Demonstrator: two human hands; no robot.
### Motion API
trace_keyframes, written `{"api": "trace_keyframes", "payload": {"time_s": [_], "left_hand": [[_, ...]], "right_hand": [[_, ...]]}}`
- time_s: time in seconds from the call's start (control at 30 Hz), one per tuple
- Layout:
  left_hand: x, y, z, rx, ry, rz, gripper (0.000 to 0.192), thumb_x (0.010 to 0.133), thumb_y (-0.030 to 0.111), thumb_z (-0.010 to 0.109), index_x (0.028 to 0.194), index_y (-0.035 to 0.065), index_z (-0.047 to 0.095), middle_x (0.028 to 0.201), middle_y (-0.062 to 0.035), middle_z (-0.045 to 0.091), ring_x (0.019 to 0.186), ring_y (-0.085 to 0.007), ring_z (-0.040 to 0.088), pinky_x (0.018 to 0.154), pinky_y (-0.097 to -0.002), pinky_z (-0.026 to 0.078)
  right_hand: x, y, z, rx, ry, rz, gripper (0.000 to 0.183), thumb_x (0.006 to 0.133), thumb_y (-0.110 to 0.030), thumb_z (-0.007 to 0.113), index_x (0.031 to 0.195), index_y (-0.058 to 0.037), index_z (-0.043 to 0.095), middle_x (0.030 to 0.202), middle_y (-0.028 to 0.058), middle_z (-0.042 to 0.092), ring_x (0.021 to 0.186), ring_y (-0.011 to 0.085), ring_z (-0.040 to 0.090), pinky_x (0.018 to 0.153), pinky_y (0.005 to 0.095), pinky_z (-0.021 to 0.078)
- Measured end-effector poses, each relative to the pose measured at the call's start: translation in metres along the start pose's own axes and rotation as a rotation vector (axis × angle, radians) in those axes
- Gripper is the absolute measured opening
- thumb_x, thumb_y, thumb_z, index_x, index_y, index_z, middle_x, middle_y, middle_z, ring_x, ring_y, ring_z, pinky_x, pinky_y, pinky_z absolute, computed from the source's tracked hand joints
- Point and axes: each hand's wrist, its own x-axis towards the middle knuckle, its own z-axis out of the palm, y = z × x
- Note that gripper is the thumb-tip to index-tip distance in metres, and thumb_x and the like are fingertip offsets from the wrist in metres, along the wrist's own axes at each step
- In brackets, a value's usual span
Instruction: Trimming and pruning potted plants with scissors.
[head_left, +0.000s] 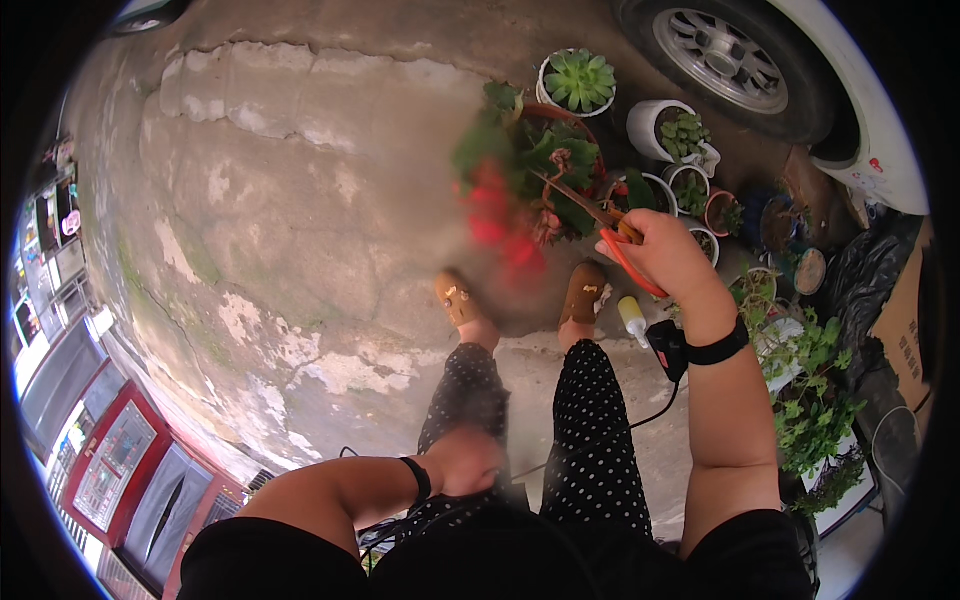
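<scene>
My right hand (671, 251) grips a pair of scissors (574, 196) by its orange handles. The rusty-looking blades reach in among the leaves and a withered brown flower head (553, 223) of a potted plant (574, 154) with red blooms (491, 210). Those blooms and the leaves on the left are blurred. The plant stands in a terracotta-coloured pot (551, 112), mostly hidden by foliage. Close to my body, my left hand (465, 461) rests at or just over my left thigh. It is blurred, so its fingers cannot be made out clearly.
Around the plant are a succulent in a white pot (577, 82), a tilted white pot (652, 131) and several smaller pots. A car wheel (720, 60) is beyond them. By my right foot lies a bottle with yellow contents (632, 319). Leafy plants (814, 375) and black plastic (862, 277) line the right.
</scene>
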Motion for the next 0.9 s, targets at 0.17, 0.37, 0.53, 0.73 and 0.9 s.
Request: {"api": "trace_keyframes", "payload": {"time_s": [0.17, 0.37, 0.53, 0.73, 0.9], "left_hand": [[0.0, 0.0, -0.002, -0.007, -0.024, -0.015, 0.016, 0.079, 0.022, 0.059, 0.09, 0.0122, 0.065, 0.099, -0.0019, 0.065, 0.101, -0.0216, 0.06, 0.095, -0.0375, 0.042], [0.001, -0.001, -0.001, -0.008, -0.023, -0.019, 0.016, 0.079, 0.022, 0.059, 0.09, 0.012, 0.065, 0.097, -0.0023, 0.064, 0.1, -0.0222, 0.06, 0.094, -0.038, 0.042], [0.0, -0.002, 0.0, 0.006, -0.005, -0.01, 0.016, 0.078, 0.022, 0.06, 0.089, 0.0119, 0.064, 0.095, -0.0029, 0.064, 0.098, -0.0226, 0.06, 0.093, -0.0377, 0.043], [-0.003, -0.002, 0.002, 0.0, 0.072, 0.029, 0.015, 0.077, 0.022, 0.06, 0.088, 0.0119, 0.064, 0.092, -0.0025, 0.063, 0.097, -0.022, 0.059, 0.09, -0.0373, 0.043], [-0.005, -0.003, 0.004, 0.014, 0.083, 0.038, 0.014, 0.078, 0.022, 0.06, 0.087, 0.0121, 0.064, 0.091, -0.0023, 0.062, 0.095, -0.0214, 0.059, 0.086, -0.0354, 0.042]], "right_hand": [[-0.002, 0.006, 0.0, -0.058, 0.008, 0.031, 0.045, 0.078, -0.044, 0.075, 0.078, -0.001, 0.06, 0.069, 0.0166, 0.06, 0.064, 0.0333, 0.057, 0.061, 0.0395, 0.0457], [-0.003, 0.0, -0.003, -0.242, 0.067, -0.002, 0.042, 0.077, -0.043, 0.073, 0.076, -0.0033, 0.061, 0.074, 0.018, 0.063, 0.072, 0.0382, 0.06, 0.063, 0.0436, 0.0474], [-0.001, -0.01, -0.006, -0.297, 0.084, -0.025, 0.037, 0.076, -0.04, 0.073, 0.076, -0.0047, 0.062, 0.074, 0.0162, 0.063, 0.073, 0.0365, 0.062, 0.063, 0.0437, 0.0485], [0.004, -0.024, -0.006, -0.395, 0.159, -0.108, 0.036, 0.076, -0.039, 0.072, 0.077, -0.0045, 0.062, 0.073, 0.0156, 0.063, 0.073, 0.0355, 0.062, 0.063, 0.0436, 0.0494], [0.011, -0.028, -0.006, -0.39, 0.262, -0.209, 0.036, 0.076, -0.038, 0.073, 0.078, -0.0042, 0.062, 0.073, 0.0158, 0.063, 0.072, 0.036, 0.062, 0.062, 0.0438, 0.0493]]}}
